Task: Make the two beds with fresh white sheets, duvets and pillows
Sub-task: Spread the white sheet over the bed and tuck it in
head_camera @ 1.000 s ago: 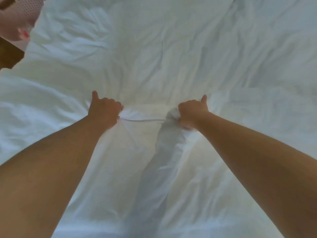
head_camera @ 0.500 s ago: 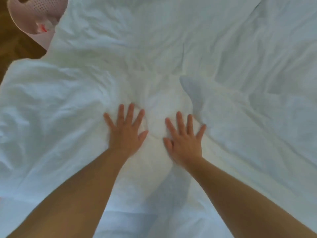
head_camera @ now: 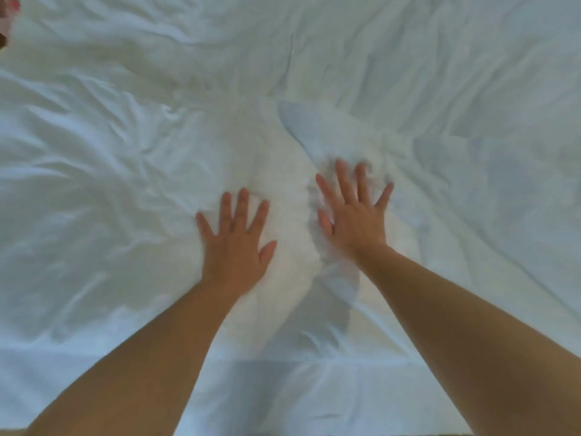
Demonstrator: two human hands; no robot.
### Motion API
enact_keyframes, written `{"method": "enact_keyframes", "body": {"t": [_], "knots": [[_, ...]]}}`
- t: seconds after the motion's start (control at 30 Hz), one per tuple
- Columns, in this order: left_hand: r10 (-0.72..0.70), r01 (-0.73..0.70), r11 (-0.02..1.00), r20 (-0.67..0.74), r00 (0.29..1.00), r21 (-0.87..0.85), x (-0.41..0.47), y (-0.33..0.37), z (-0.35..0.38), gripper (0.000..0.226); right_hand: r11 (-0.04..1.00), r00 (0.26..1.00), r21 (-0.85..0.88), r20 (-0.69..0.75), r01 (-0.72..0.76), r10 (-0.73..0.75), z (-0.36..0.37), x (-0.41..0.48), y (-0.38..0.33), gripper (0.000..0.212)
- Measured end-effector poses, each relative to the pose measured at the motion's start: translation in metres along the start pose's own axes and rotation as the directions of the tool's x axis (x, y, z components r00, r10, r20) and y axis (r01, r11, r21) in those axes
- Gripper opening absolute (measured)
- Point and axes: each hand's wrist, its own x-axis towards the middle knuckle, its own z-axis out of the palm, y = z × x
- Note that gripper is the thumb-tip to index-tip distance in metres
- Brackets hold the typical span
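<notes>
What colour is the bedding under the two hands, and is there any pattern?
Plain white with no pattern, only creases. The bedding shows best in the head view.

One wide-angle view looks out from the person's head, facing forward and steeply down onto the white bedding (head_camera: 125, 184). It sits close, and the cloth fills nearly the whole frame edge to edge. The left forearm (head_camera: 151, 357) enters from the lower left corner and the right forearm (head_camera: 471, 325) from the lower right, both running up toward the centre. The left hand (head_camera: 234, 243) lies just below mid-frame. The right hand (head_camera: 353, 215) lies slightly higher and to the right of it. A straight seam (head_camera: 283, 361) crosses the lower part of the frame. A sliver of a pink thing (head_camera: 8, 7) shows at the upper left corner.
</notes>
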Motion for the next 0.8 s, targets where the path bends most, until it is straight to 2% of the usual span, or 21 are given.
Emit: {"method": "enact_keyframes", "body": {"t": [0.03,0.17,0.27,0.33,0.43,0.5,0.67,0.73,0.8], "knots": [[-0.035,0.034,0.999,0.024,0.999,0.023,0.0,0.006,0.004,0.072,1.0,1.0,0.001,0.011,0.007,-0.007,-0.007,0.013,0.005,0.062],[-0.221,0.213,0.974,0.109,0.969,0.083,0.008,0.025,0.014,0.077,0.95,0.943,0.067,0.159,-0.304,0.291,0.003,0.015,0.099,0.062],[-0.314,0.316,0.949,0.119,0.942,0.007,0.017,0.069,0.004,0.082,0.927,0.915,0.048,0.185,-0.373,0.359,0.012,-0.01,0.151,0.064],[-0.202,0.203,0.979,0.043,0.979,-0.032,0.026,0.114,-0.007,0.081,0.944,0.942,0.109,0.168,-0.31,0.29,0.014,-0.017,0.155,0.064],[0.042,-0.045,0.998,-0.073,0.996,-0.036,0.047,0.182,-0.012,0.074,0.997,0.993,0.062,0.113,-0.036,0.029,0.014,-0.012,0.176,0.062],[0.058,-0.06,0.998,-0.051,0.997,-0.032,0.057,0.213,-0.002,0.073,0.999,0.995,-0.029,0.096,-0.012,0.015,0.015,-0.005,0.231,0.061],[-0.093,0.091,0.994,0.025,0.995,0.068,0.076,0.228,0.029,0.076,0.96,0.959,-0.092,0.085,-0.264,0.272,0.03,-0.008,0.377,0.065],[-0.259,0.253,0.966,0.118,0.959,0.059,0.084,0.251,0.024,0.077,0.961,0.958,-0.034,0.08,-0.273,0.275,0.041,-0.016,0.389,0.065],[-0.394,0.402,0.915,0.162,0.905,-0.02,0.082,0.28,0.016,0.077,0.98,0.979,0.039,0.07,-0.196,0.193,0.052,-0.031,0.371,0.065]]}}
